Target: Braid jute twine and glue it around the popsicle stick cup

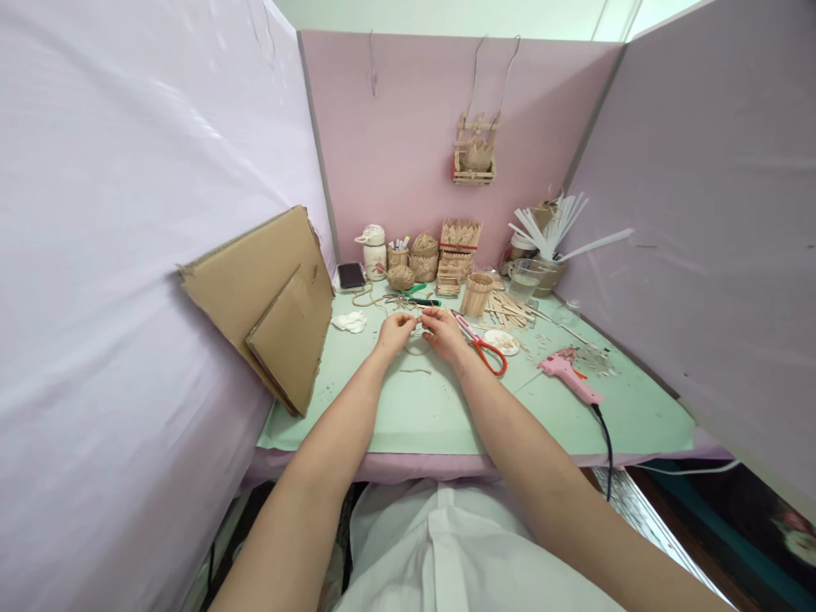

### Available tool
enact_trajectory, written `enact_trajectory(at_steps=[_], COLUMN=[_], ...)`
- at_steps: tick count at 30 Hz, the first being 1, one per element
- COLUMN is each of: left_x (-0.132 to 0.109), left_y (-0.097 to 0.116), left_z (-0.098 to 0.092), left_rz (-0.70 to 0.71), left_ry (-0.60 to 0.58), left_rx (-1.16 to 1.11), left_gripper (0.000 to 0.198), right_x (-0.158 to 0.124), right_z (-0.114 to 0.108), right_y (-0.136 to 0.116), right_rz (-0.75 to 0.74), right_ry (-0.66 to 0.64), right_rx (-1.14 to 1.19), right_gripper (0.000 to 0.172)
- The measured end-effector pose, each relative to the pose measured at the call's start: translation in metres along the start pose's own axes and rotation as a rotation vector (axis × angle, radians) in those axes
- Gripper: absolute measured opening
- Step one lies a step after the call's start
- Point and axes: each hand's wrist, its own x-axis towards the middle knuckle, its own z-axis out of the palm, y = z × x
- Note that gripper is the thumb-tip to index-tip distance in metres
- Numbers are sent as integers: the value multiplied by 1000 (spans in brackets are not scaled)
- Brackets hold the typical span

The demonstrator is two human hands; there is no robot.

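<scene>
My left hand [398, 330] and my right hand [441, 330] meet over the middle of the green table, fingertips pinched close together. Between them a thin strand of twine [417, 349] hangs in a small loop, its ends hidden in the fingers. A short loose piece of twine [416, 371] lies just nearer to me. Beside my right wrist rest red-handled scissors [490, 355]. Behind the hands are green-handled pliers [423, 301] and a ball of twine [401, 277].
A pink glue gun [570, 378] lies at the right, its cord over the front edge. Wooden sticks [507, 309], a stick cup [477, 295] and a white lid [501, 342] are behind the scissors. Cardboard sheets [255, 289] lean at the left, near a crumpled tissue [349, 322].
</scene>
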Motion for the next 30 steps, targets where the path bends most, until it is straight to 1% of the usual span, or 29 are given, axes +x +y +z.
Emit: enact_trajectory(at_steps=[3, 7, 10, 14, 17, 20, 23, 25, 28, 30], left_x=[-2, -1, 1, 3, 4, 3, 3, 3, 3, 4], left_y=[3, 2, -2, -5, -4, -3, -3, -3, -3, -5], left_z=[0, 0, 1, 1, 0, -1, -1, -1, 0, -1], left_rz=[-10, -48, -72, -70, -43, 10, 56, 70, 40, -24], left_ry=[-31, -70, -96, -124, -67, -4, 17, 23, 36, 44], left_rx=[-33, -142, -231, -288, -248, -180, -146, -131, -130, -179], left_gripper=[19, 19, 18, 17, 17, 17, 17, 17, 16, 14], right_x=[-1, 0, 1, 2, 1, -1, -3, -4, -4, -4], right_z=[0, 0, 0, 1, 2, 3, 4, 4, 5, 5], right_y=[-2, -1, 1, 5, 5, 3, 0, -2, -3, -2], right_rz=[14, 3, -34, -115, -200, -224, -241, -281, -343, -365], right_ry=[-15, 17, 61, 94, 104, 99, 102, 101, 98, 95], right_rx=[39, 19, -51, -217, -337, -417, -449, -461, -474, -474], right_gripper=[33, 32, 32, 29, 25, 21, 20, 20, 19, 18])
